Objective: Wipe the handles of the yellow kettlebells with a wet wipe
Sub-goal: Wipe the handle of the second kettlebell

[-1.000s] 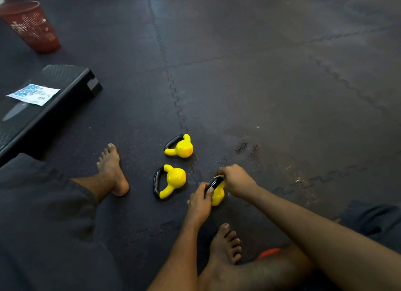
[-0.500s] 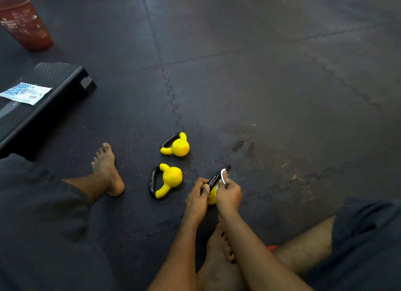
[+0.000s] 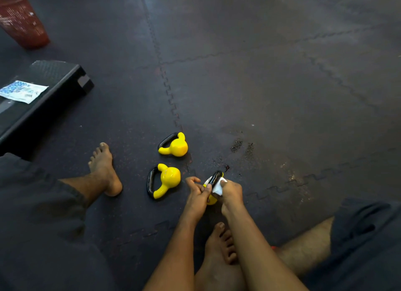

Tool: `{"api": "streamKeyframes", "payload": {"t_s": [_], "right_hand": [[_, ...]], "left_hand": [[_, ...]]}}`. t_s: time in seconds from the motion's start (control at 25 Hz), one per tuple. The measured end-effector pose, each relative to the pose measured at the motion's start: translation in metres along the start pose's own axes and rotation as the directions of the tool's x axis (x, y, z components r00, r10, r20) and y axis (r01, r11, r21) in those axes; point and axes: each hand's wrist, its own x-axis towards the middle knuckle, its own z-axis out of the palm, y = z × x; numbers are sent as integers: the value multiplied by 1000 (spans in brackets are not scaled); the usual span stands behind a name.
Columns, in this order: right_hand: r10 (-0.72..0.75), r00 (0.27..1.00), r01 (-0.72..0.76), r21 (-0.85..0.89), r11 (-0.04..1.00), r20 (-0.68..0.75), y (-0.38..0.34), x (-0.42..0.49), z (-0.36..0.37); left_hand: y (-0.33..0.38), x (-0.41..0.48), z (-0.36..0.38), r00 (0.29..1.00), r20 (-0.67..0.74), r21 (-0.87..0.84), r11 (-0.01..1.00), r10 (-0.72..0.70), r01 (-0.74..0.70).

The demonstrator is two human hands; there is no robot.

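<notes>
Held kettlebell (image 3: 211, 198), black handle (image 3: 213, 179) angled up-right, left hand (image 3: 197, 195) gripping body, right hand (image 3: 231, 193) pinching wipe (image 3: 218, 187)

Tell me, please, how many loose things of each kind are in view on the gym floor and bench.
Yellow kettlebells: 3
White wet wipe: 1
Red basket: 1
Blue-and-white packet: 1
Black bench: 1
Total: 7

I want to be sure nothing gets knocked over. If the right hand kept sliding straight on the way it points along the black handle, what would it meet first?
Probably only bare floor mat. The right hand, holding the wet wipe, points up and away from the other kettlebells; depth is uncertain.
</notes>
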Motion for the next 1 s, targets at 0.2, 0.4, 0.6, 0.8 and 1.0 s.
{"api": "streamKeyframes", "payload": {"t_s": [0.2,0.4,0.6,0.8,1.0], "right_hand": [[-92,993,94,17,995,-79,-7,1,5],[1,992,14,-123,992,127,-3,11,-2],[-67,991,81,-115,990,115,-9,10,-11],[-310,947,321,-309,895,85,-23,36,-26],[-445,712,702,-567,430,544,-18,25,-14]], "left_hand": [[4,0,1,1000,-8,27,1000,-12,12],[2,2,-2,999,-32,-20,999,-29,29],[0,-2,2,999,-3,-45,998,-40,40],[4,2,-1,1000,12,-27,1000,8,-8],[9,5,4,999,36,-12,1000,-26,26]]}}
